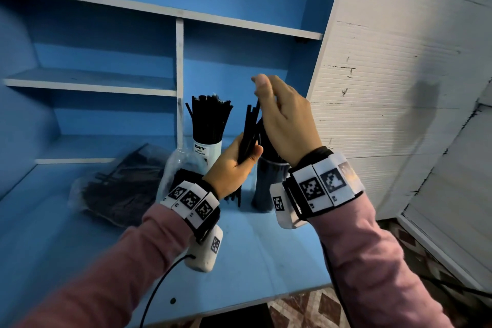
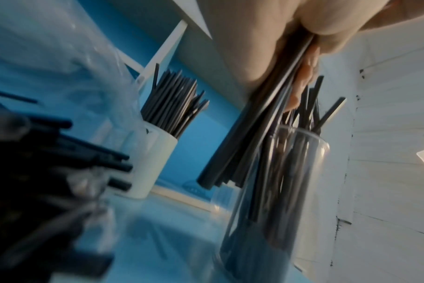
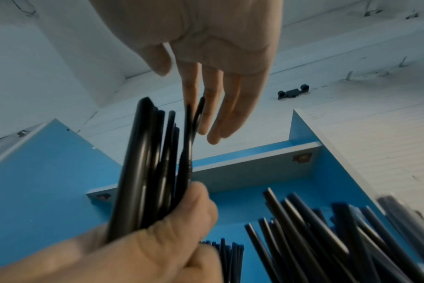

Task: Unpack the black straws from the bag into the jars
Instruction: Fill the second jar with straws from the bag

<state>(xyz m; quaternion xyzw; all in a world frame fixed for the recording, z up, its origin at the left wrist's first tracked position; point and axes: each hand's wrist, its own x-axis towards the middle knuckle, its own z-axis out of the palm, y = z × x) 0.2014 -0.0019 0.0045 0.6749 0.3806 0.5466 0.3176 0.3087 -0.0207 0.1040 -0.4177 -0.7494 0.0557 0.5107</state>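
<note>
Transferring is under way: the left hand (image 1: 232, 168) grips a bundle of straws (image 1: 249, 133) upright beside the clear jar (image 1: 269, 184), which already holds some, while the right hand (image 1: 286, 125) reaches over the bundle's top, its fingers (image 3: 213, 107) fairly straight and touching the tips of one or two straws. The white jar (image 1: 209, 150) behind looks full, and the bag (image 1: 119, 184) lies on the desk (image 1: 266, 261) to the left with more straws inside. Next, the right hand probably needs to pinch a few straws, lift them clear and lower them into the clear jar.
</note>
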